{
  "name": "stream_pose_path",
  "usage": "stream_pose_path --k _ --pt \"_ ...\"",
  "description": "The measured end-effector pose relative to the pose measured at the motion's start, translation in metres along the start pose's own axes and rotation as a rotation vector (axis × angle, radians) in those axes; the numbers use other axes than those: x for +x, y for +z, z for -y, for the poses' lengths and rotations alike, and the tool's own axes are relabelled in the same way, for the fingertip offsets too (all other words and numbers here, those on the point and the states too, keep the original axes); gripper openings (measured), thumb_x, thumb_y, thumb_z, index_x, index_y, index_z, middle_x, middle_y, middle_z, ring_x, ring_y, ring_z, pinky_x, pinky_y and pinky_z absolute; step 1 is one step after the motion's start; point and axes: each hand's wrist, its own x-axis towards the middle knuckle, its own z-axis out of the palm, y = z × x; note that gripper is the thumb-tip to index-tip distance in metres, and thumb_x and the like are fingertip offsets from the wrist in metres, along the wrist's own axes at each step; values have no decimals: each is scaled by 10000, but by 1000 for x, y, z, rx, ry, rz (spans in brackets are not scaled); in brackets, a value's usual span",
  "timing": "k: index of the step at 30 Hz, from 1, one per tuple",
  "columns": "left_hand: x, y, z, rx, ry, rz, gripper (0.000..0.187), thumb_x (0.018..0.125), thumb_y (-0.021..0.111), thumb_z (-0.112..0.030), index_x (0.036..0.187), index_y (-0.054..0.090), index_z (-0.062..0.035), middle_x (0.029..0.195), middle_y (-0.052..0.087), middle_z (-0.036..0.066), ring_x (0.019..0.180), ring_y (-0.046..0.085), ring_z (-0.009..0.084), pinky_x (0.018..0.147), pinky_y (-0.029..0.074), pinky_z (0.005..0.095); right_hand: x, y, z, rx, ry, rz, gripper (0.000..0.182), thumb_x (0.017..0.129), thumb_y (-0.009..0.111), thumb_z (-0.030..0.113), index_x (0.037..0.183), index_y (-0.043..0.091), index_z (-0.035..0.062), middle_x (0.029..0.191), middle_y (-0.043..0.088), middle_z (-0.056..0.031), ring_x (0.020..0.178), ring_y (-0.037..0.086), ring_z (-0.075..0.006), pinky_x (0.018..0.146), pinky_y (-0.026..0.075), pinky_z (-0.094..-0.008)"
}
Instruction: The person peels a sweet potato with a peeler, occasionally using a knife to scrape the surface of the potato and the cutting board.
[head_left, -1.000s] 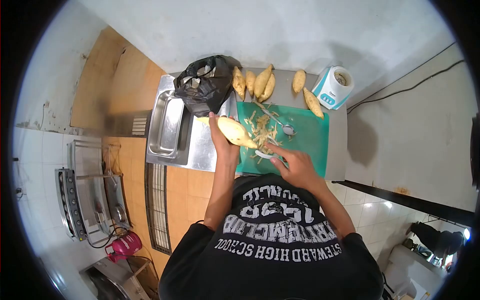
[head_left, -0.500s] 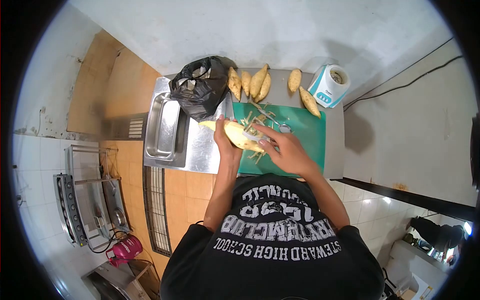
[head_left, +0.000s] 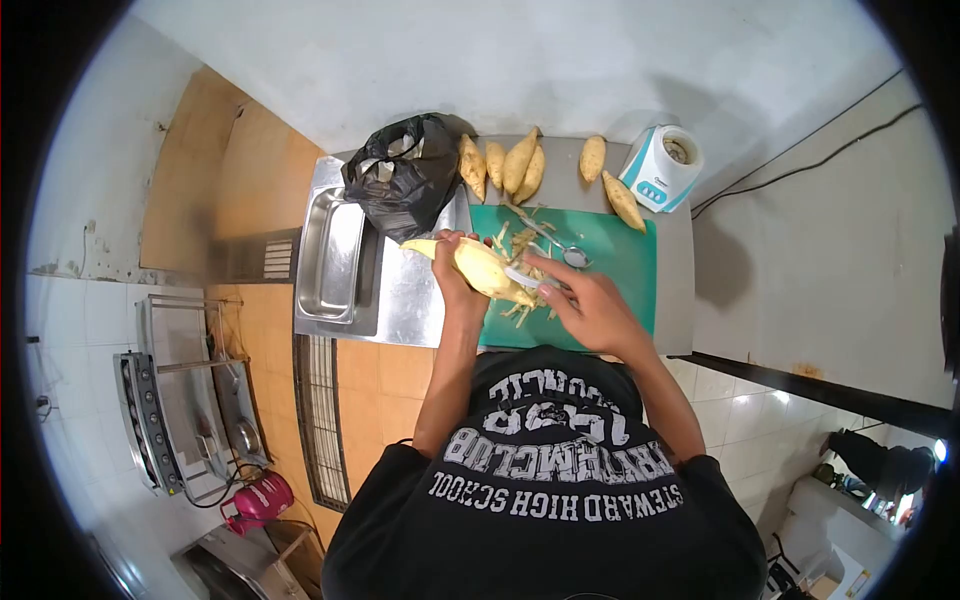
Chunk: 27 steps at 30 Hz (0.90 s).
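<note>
A mostly peeled pale yellow sweet potato (head_left: pixel 482 267) is in my left hand (head_left: pixel 450 270), its pointed end jutting out to the left. My right hand (head_left: pixel 592 303) grips a white peeler (head_left: pixel 518 277), whose head lies against the sweet potato's lower right part. Both hands are over the near left part of a green cutting board (head_left: pixel 625 275). Strips of peel (head_left: pixel 522 240) lie scattered on the board beyond and below the sweet potato. Among them rests a metal spoon-like utensil (head_left: pixel 574 257), partly covered.
Several unpeeled sweet potatoes (head_left: pixel 519 160) lie along the wall. A black plastic bag (head_left: pixel 405 180) stands left of them by the steel sink (head_left: pixel 330 260). At the back right sits a white and teal blender base (head_left: pixel 662 170). A pink gas cylinder (head_left: pixel 262 500) stands at lower left.
My right hand and the peeler have shifted a little right and down along the sweet potato. My left hand keeps its hold; the whole view has moved slightly.
</note>
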Motion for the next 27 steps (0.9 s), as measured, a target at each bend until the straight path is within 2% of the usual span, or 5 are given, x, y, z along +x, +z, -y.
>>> stream_pose_path --k 4,10,16,23,27 --pt "-1 8 -1 -84 -39 -13 81 885 591 -204 886 556 -131 810 605 21 783 617 189 832 539 424 1 14 1 -7 25 37 403 996 565 276 1390 599 199 895 702 -215 716 653 -383 706 502 -459" --pt "-1 0 -14 -120 -78 -142 95 849 595 -203 833 593 -109 796 617 31 736 619 187 751 541 405 -27 11 -11 -7 -56 10 390 998 564 267 1379 612 198 876 697 -219 682 638 -385 663 493 -458" --pt "-12 9 -2 -83 -86 -142 432 923 677 -531 834 543 -130 780 606 9 726 612 179 730 533 404 7 13 9 -38 11 20 381 1001 563 281 1369 620 201 841 698 -201 660 627 -380 651 495 -455" --pt "-9 -11 -13 -214 -43 -234 404 941 653 -504 818 549 -133 763 619 5 727 629 179 693 530 369 -32 13 -6 -59 -6 115 375 1001 565 291 1363 628 219 704 649 -179 634 614 -374 650 484 -448" --pt "-11 -8 -14 -141 -42 -158 444 958 615 -560 847 540 -136 790 601 3 733 613 193 708 526 371 -30 -2 10 -55 87 159 380 997 561 299 1363 627 222 845 695 -210 721 642 -384 695 497 -468"
